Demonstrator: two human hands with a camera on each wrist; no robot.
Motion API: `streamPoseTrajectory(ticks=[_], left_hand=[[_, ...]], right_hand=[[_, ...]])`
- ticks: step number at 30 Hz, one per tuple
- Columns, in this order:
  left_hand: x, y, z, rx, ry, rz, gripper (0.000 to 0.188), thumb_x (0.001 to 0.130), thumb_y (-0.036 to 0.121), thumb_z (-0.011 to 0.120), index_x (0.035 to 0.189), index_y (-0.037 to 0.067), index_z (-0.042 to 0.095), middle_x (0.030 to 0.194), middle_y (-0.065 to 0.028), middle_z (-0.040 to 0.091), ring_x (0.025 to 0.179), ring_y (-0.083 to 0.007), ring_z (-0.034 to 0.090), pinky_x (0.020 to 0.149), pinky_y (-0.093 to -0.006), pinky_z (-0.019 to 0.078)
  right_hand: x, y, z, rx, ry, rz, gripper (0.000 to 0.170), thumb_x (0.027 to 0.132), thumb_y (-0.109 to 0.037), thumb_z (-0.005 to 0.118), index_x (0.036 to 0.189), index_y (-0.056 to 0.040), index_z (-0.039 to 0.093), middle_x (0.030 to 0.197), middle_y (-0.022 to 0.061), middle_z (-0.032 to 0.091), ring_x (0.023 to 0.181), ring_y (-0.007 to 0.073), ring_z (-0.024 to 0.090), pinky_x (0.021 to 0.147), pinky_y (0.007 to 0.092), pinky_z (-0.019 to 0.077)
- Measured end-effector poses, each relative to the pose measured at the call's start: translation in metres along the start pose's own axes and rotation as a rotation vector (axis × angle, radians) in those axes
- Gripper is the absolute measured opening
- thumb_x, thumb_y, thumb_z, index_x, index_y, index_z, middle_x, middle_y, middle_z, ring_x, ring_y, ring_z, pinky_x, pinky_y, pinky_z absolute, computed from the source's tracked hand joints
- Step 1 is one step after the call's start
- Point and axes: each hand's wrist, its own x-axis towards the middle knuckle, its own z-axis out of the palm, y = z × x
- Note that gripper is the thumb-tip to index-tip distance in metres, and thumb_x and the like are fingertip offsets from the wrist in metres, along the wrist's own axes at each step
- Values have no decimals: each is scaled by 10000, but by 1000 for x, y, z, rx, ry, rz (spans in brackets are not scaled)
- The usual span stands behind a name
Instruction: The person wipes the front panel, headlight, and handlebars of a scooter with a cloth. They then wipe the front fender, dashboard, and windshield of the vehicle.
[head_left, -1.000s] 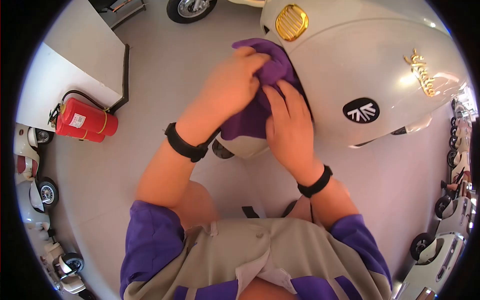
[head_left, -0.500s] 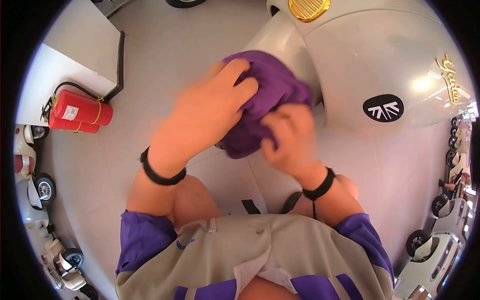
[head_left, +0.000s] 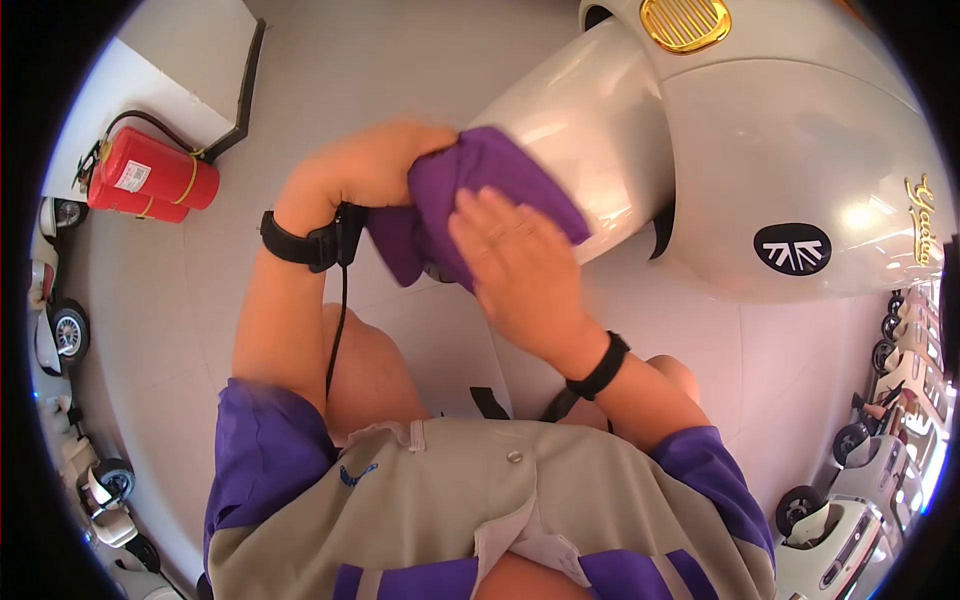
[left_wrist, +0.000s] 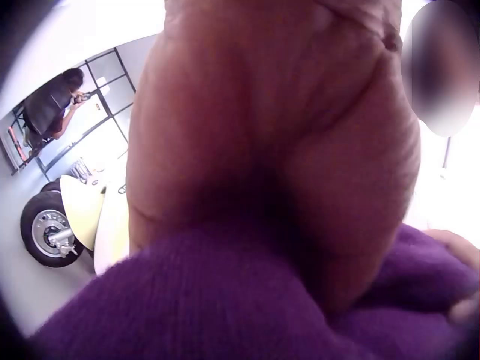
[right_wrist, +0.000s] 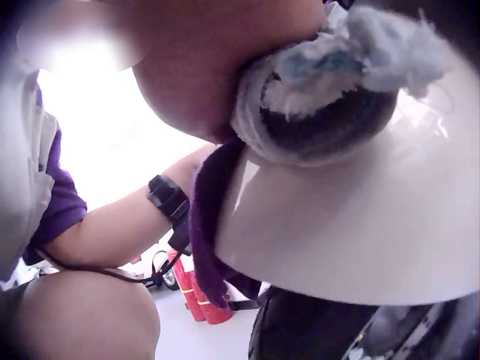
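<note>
A purple cloth (head_left: 510, 170) lies draped over the front end of a glossy cream fender (head_left: 590, 110). My right hand (head_left: 525, 275) rests on the cloth with its fingers fairly straight, pointing up and left. At the cloth's left edge is my left hand (head_left: 375, 165), bent sharply at the wrist, its fingers hidden behind the fabric. A flap of cloth hangs below it. In the left wrist view, the heel of that hand (left_wrist: 270, 135) meets bunched purple cloth (left_wrist: 187, 300); whether its fingers grip cannot be seen.
Right of the fender rises a cream body panel (head_left: 740, 180) with a gold grille (head_left: 685, 22) and a black oval badge (head_left: 792, 249). Red fire extinguishers (head_left: 160, 170) stand by a white block at left. Parked vehicles line both sides. A person (left_wrist: 49, 109) appears behind.
Both hands have moved left and the cloth with them, opening out over the fender's front. My right fingers have straightened onto it; my left wrist has bent. More of the fender shows.
</note>
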Motion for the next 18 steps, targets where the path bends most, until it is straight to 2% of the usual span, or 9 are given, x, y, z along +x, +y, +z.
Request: streamPoseTrajectory(ticks=[2, 3, 4, 5, 7, 9, 11, 14, 18], left_hand=[[-7, 2, -2, 104, -181, -91, 436, 729, 62, 710, 1149, 25, 599, 1047, -191, 658, 1022, -390, 607, 878, -401, 487], [-9, 4, -5, 96, -193, -66, 434, 734, 75, 712, 1150, 25, 598, 1055, -189, 657, 1017, -388, 607, 876, -400, 487], [-10, 8, -8, 86, -206, -40, 433, 739, 88, 714, 1152, 24, 598, 1062, -188, 655, 1012, -385, 607, 873, -399, 487], [-11, 12, -10, 72, -216, -15, 433, 744, 101, 716, 1153, 24, 598, 1070, -186, 654, 1006, -382, 608, 871, -398, 488], [-10, 25, -15, -51, -26, 56, 445, 753, 124, 721, 1168, 22, 599, 1074, -187, 650, 1018, -366, 610, 884, -394, 488], [-2, 34, -7, -117, 209, 89, 455, 761, 135, 722, 1184, 23, 599, 1079, -181, 647, 1035, -351, 609, 903, -386, 486], [12, 34, 3, -112, 482, 97, 463, 768, 133, 718, 1203, 26, 598, 1085, -169, 643, 1056, -339, 607, 928, -377, 480], [12, 24, 0, -268, 366, 159, 447, 787, 107, 696, 1216, 30, 595, 1142, -140, 632, 1095, -333, 597, 948, -367, 474], [-2, 9, -2, -147, 294, 162, 454, 784, 117, 709, 1217, 39, 597, 1209, -111, 606, 1088, -308, 592, 944, -356, 479]], right_hand=[[-12, -8, 11, 100, -21, -26, 502, 754, -68, 638, 1255, -71, 611, 1319, 102, 625, 1239, 269, 588, 1024, 432, 449], [-11, -10, 12, 147, -29, -38, 546, 718, -27, 648, 1260, -69, 604, 1304, 96, 631, 1232, 267, 589, 1006, 442, 459], [-9, -4, 4, 230, -31, -33, 530, 701, 4, 628, 1227, -59, 613, 1217, 98, 663, 1140, 301, 629, 956, 448, 488], [-8, 5, -4, 209, -5, -18, 487, 734, -19, 621, 1220, -60, 618, 1221, 104, 656, 1134, 302, 625, 956, 441, 483], [-3, 23, -18, 171, 34, 2, 406, 800, -63, 606, 1205, -60, 627, 1229, 116, 641, 1122, 303, 619, 956, 425, 473], [4, 37, -34, 14, 133, 102, 511, 730, 19, 641, 1235, -50, 603, 1219, 140, 616, 1097, 328, 596, 916, 436, 473], [11, 40, -33, 6, 198, 156, 569, 706, 68, 638, 1261, -43, 581, 1219, 157, 600, 1103, 349, 577, 927, 439, 469], [16, 41, -32, -3, 265, 187, 594, 709, 117, 626, 1280, -34, 556, 1213, 175, 589, 1106, 369, 560, 943, 444, 462], [20, 40, -45, 46, 298, 270, 566, 734, 128, 626, 1271, -37, 552, 1210, 182, 585, 1082, 383, 557, 955, 446, 460]])
